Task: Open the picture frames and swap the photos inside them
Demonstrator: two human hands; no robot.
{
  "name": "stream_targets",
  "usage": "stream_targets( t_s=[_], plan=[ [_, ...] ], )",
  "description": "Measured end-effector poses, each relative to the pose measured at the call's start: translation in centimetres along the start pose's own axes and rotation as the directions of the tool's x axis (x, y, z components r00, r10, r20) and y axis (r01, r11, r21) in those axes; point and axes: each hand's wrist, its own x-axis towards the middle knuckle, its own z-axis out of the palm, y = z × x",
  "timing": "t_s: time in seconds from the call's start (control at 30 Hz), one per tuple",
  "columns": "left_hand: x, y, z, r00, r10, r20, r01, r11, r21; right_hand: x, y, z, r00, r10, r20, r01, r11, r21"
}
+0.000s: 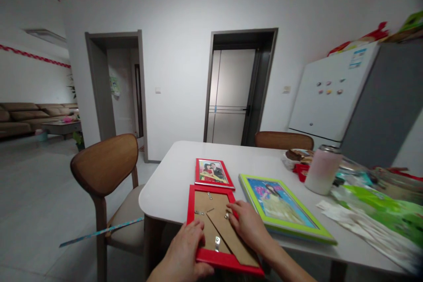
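Observation:
A red picture frame (216,257) lies face down at the table's near edge, its brown backing board (202,200) showing. A brown stand leg (228,233) runs diagonally across the board. Small metal clips (217,243) sit around the backing's edges. My left hand (187,246) is closed round the frame's lower left side, thumb at the bottom edge. At the right side, my right hand (247,224) has its fingers bent over the frame by another metal clip (226,216). A smaller red frame with a couple's photo (213,172) lies just beyond, face up.
Right of my hands lies a green frame with a portrait (280,202). Farther right stand a pink and white bottle (323,169), white gloves (360,229) and green packaging (390,216) on the white table (178,163). A wooden chair (107,167) holding a patterned strip (102,231) is at left.

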Motion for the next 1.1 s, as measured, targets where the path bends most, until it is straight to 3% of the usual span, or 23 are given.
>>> stream_targets(
  t_s=[0.07, 0.13, 0.2, 0.27, 0.6, 0.87, 1.1],
  plan=[
    [0.0, 0.0, -0.1, 1.0, 0.01, -0.012, -0.01, 1.0, -0.021, -0.8, -0.7, -0.4, 0.993, -0.102, 0.051, 0.095, 0.988, 0.121],
    [0.0, -0.1, -0.1, 0.999, 0.019, -0.028, -0.02, 0.999, -0.04, -1.6, -1.6, -0.9, 0.958, -0.222, 0.181, 0.168, 0.947, 0.275],
    [0.1, -0.1, 0.0, 0.999, 0.017, -0.033, -0.018, 0.999, -0.049, -2.1, -2.4, -1.3, 0.902, -0.317, 0.292, 0.192, 0.902, 0.386],
    [0.1, -0.1, 0.1, 0.999, 0.012, -0.033, -0.013, 0.999, -0.049, -2.3, -2.9, -1.4, 0.884, -0.346, 0.316, 0.198, 0.887, 0.417],
    [0.4, -0.5, 0.3, 0.999, 0.018, -0.039, -0.019, 0.999, -0.045, 0.1, -3.4, 1.0, 0.957, -0.256, 0.134, 0.194, 0.913, 0.359],
    [0.5, -0.1, 0.3, 0.997, 0.041, -0.068, -0.043, 0.998, -0.036, 3.8, -6.0, 3.7, 0.986, -0.151, 0.074, 0.145, 0.985, 0.09],
    [0.4, -0.5, 0.3, 0.998, 0.025, -0.057, -0.029, 0.997, -0.065, 5.2, -3.6, 3.8, 1.0, 0.018, -0.017, -0.02, 0.997, -0.072]
  ],
)
